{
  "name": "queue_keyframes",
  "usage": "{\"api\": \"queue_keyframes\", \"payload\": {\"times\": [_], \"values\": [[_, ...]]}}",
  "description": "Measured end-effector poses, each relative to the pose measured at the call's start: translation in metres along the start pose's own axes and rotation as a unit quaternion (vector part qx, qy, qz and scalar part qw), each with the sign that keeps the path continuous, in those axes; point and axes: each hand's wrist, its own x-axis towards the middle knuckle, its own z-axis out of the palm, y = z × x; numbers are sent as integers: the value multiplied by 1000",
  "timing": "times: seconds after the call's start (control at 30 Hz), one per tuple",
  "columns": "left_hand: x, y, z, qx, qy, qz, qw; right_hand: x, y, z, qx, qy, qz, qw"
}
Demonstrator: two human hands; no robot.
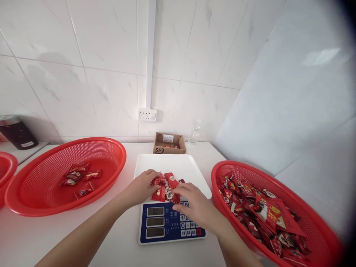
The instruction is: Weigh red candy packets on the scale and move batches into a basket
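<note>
A small pile of red snack packets (166,186) lies on the white pan (172,166) of a blue-faced weighing scale (167,224). My left hand (142,187) curls round the pile's left side, fingers closed on the packets. My right hand (193,205) covers the pile's right side, fingers bent over the packets and above the scale's keypad. A red basket (314,222) full of the same packets stands at the right. Another red basket (50,204) at the left holds several packets (79,178).
An open cardboard box (169,144) and a clear plastic bottle (194,134) stand against the tiled wall behind the scale. A wall socket (147,114) is above them. A third red basket's rim (7,170) and a dark appliance (16,131) are at the far left.
</note>
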Motion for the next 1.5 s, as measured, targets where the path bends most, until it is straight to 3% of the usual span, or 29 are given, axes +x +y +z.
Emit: {"api": "queue_keyframes", "payload": {"times": [0.37,0.77,1.13,1.33,1.5], "values": [[6,8,-1,17,-33,1,999,-6,7,-1,14,18,39,999],[-14,-2,-17,-1,-137,-22,990,-13,23,-9,42,26,51,997],[-8,5,7,17,-93,10,996,-8,17,-2,43,16,42,998],[-8,8,10,51,-78,25,995,4,34,-1,-11,98,41,994],[-9,11,8,62,-76,31,995,23,35,1,-77,87,62,991]]}}
